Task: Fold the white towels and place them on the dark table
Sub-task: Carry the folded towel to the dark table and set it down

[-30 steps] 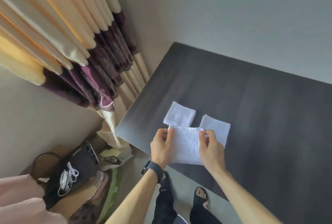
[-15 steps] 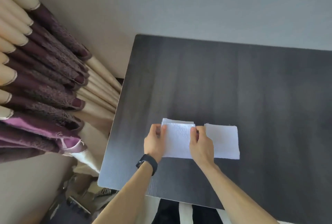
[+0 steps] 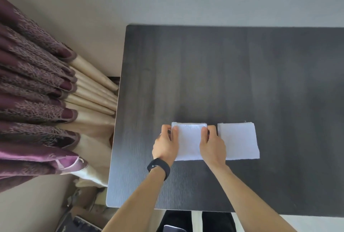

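Towels, two visible; hands, two.

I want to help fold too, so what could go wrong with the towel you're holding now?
Two things, maybe. The left hand and right hand pinch the sides of the held towel; pulling away roughly could drag its folds open or crooked. The right hand also sits in the narrow gap beside the second folded towel on the dark table, so it might bump that one askew.

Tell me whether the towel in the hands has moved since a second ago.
Yes: the held towel moved farther onto the table, now level with the resting towel.
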Action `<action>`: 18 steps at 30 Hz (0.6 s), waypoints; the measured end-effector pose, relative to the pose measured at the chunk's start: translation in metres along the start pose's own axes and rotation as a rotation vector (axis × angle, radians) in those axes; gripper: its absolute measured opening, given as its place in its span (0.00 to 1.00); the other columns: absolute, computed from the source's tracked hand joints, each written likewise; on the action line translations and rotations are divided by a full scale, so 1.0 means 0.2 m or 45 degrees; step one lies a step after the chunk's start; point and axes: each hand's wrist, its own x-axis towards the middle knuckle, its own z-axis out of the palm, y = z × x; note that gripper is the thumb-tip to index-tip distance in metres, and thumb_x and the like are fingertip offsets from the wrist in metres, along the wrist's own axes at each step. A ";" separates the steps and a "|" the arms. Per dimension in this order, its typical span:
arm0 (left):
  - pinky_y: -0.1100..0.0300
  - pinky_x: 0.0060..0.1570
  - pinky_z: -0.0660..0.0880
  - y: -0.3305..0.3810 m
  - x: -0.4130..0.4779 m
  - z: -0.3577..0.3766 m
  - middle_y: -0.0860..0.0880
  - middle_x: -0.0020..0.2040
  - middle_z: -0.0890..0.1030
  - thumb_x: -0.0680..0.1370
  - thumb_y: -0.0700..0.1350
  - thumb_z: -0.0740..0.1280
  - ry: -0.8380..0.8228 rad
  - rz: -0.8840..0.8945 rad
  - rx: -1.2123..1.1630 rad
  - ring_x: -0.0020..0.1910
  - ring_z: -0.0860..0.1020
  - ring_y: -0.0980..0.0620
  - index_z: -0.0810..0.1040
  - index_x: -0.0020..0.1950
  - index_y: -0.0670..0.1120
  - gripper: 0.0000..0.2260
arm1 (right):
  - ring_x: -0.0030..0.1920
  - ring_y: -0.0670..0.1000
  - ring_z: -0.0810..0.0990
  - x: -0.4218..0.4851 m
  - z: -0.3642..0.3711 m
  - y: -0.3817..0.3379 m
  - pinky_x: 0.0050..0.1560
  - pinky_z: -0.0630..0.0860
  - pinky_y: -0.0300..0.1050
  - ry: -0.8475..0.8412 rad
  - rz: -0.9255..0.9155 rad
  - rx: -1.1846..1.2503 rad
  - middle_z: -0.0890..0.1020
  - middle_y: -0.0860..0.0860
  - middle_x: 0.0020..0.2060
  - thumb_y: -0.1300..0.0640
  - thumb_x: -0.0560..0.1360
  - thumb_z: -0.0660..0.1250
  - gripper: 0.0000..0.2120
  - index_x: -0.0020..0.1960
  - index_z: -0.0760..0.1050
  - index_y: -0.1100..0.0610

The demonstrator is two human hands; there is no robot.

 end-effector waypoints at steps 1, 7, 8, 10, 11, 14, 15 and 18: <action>0.49 0.43 0.80 0.00 0.00 0.00 0.57 0.41 0.79 0.81 0.63 0.51 0.009 0.022 0.038 0.39 0.79 0.52 0.65 0.49 0.58 0.11 | 0.35 0.55 0.76 0.00 0.00 -0.01 0.36 0.72 0.48 -0.007 0.002 -0.022 0.78 0.49 0.34 0.46 0.84 0.48 0.14 0.57 0.69 0.52; 0.50 0.45 0.77 -0.05 -0.06 -0.02 0.56 0.58 0.73 0.81 0.61 0.57 0.131 0.205 0.173 0.50 0.77 0.51 0.65 0.64 0.59 0.15 | 0.49 0.52 0.80 -0.11 -0.09 0.02 0.46 0.78 0.50 0.090 -0.056 -0.145 0.75 0.47 0.57 0.43 0.81 0.56 0.22 0.71 0.64 0.51; 0.49 0.47 0.78 -0.08 -0.07 -0.02 0.54 0.63 0.72 0.81 0.59 0.59 0.185 0.306 0.215 0.55 0.76 0.50 0.65 0.68 0.57 0.17 | 0.54 0.52 0.79 -0.14 -0.09 0.03 0.48 0.79 0.49 0.109 -0.074 -0.122 0.74 0.48 0.61 0.44 0.81 0.57 0.22 0.71 0.64 0.52; 0.47 0.58 0.75 -0.14 -0.08 -0.01 0.50 0.70 0.70 0.80 0.55 0.62 0.263 0.583 0.389 0.64 0.72 0.47 0.66 0.73 0.52 0.22 | 0.64 0.52 0.73 -0.20 -0.06 0.05 0.57 0.79 0.50 0.171 -0.189 -0.124 0.72 0.50 0.67 0.46 0.81 0.58 0.21 0.71 0.66 0.54; 0.47 0.64 0.71 -0.17 -0.08 0.00 0.48 0.74 0.67 0.79 0.54 0.61 0.258 0.710 0.499 0.69 0.69 0.46 0.65 0.75 0.50 0.25 | 0.68 0.52 0.70 -0.21 -0.04 0.05 0.63 0.77 0.51 0.201 -0.276 -0.167 0.70 0.51 0.70 0.46 0.82 0.55 0.21 0.71 0.66 0.54; 0.43 0.74 0.55 -0.19 -0.04 0.04 0.48 0.81 0.56 0.81 0.55 0.56 0.147 0.930 0.735 0.79 0.56 0.48 0.58 0.80 0.49 0.28 | 0.76 0.54 0.62 -0.19 0.05 0.07 0.73 0.64 0.51 0.198 -0.500 -0.354 0.63 0.54 0.77 0.48 0.84 0.45 0.26 0.77 0.60 0.58; 0.42 0.74 0.52 -0.19 -0.02 0.05 0.49 0.81 0.53 0.81 0.55 0.55 0.110 0.939 0.776 0.80 0.52 0.49 0.56 0.81 0.49 0.28 | 0.78 0.54 0.59 -0.17 0.08 0.08 0.74 0.61 0.53 0.175 -0.518 -0.387 0.60 0.55 0.79 0.49 0.84 0.42 0.27 0.79 0.56 0.59; 0.42 0.75 0.49 -0.21 0.04 0.07 0.52 0.82 0.47 0.83 0.57 0.52 0.070 0.878 0.856 0.80 0.47 0.51 0.51 0.82 0.49 0.29 | 0.79 0.55 0.56 -0.11 0.12 0.10 0.75 0.62 0.56 0.135 -0.468 -0.430 0.55 0.56 0.80 0.50 0.84 0.42 0.27 0.80 0.52 0.61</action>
